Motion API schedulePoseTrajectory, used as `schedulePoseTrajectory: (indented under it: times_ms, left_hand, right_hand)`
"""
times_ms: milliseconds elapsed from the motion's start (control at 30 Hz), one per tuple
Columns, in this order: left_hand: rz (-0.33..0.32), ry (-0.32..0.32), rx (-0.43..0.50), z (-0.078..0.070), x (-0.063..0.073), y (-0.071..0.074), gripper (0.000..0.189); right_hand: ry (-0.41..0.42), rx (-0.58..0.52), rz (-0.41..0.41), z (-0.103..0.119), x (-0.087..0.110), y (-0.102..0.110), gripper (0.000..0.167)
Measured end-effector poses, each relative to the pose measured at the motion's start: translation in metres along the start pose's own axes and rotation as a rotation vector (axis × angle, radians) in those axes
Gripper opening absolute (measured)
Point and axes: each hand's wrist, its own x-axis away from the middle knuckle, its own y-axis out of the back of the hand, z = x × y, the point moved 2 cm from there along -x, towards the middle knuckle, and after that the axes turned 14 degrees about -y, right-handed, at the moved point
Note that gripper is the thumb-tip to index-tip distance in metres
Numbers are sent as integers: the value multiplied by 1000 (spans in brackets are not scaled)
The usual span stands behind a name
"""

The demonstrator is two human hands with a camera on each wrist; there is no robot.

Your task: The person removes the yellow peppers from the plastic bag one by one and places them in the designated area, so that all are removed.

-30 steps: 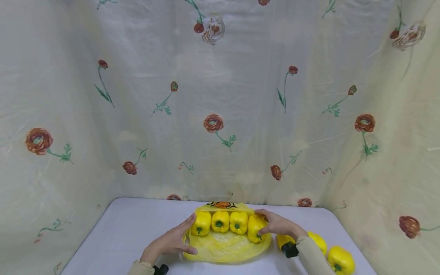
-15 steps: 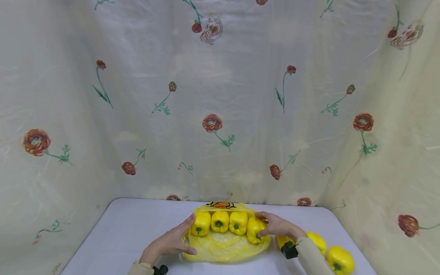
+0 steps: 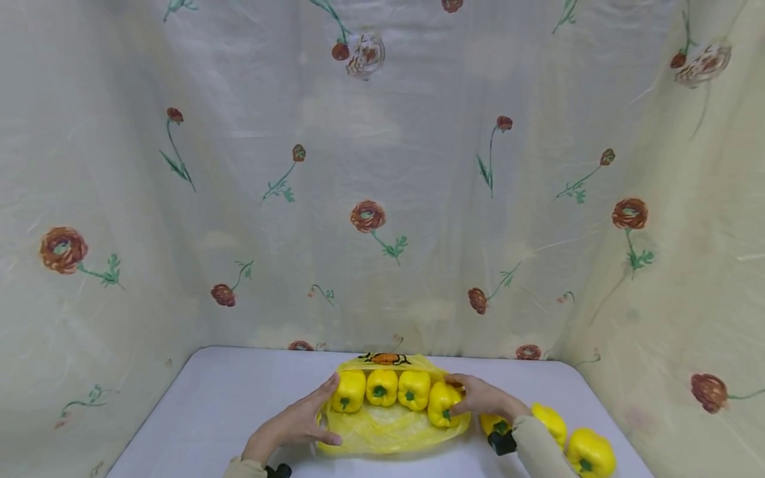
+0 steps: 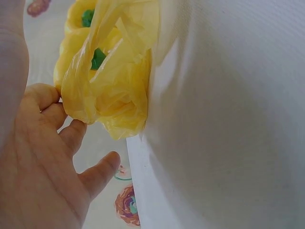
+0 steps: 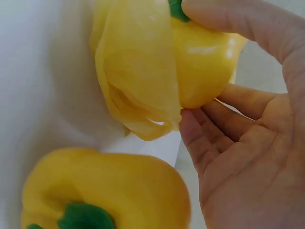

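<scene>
A thin yellow plastic bag lies on the table, its mouth toward me. Several yellow bell peppers with green stems stand in a row inside it, among them one pepper near the middle. My right hand holds the rightmost pepper, thumb by its stem and fingers round its far side; the right wrist view shows this pepper partly covered by the bag. At the bag's left edge is my left hand, thumb spread wide. In the left wrist view, its fingers touch the bag.
Three more yellow peppers lie right of the bag: one partly behind my right wrist, another beyond the sleeve, and a third nearer the table's right edge. A flower-printed curtain hangs behind and beside the white table.
The head view has shifted very slightly. Both hands, the bag and the peppers stay in nearly the same places.
</scene>
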Motion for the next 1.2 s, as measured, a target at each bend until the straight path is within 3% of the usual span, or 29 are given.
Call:
schedulePoseTrajectory:
  times_ms: [467,1200]
  left_hand:
    - [2,-39,3,1,0,1,113]
    - [0,-21,-5,0,1,0,114]
  right_hand:
    - [-57,44,-33,-2,-3,-6,77]
    - [47,-41,-41,0,15,-4,79]
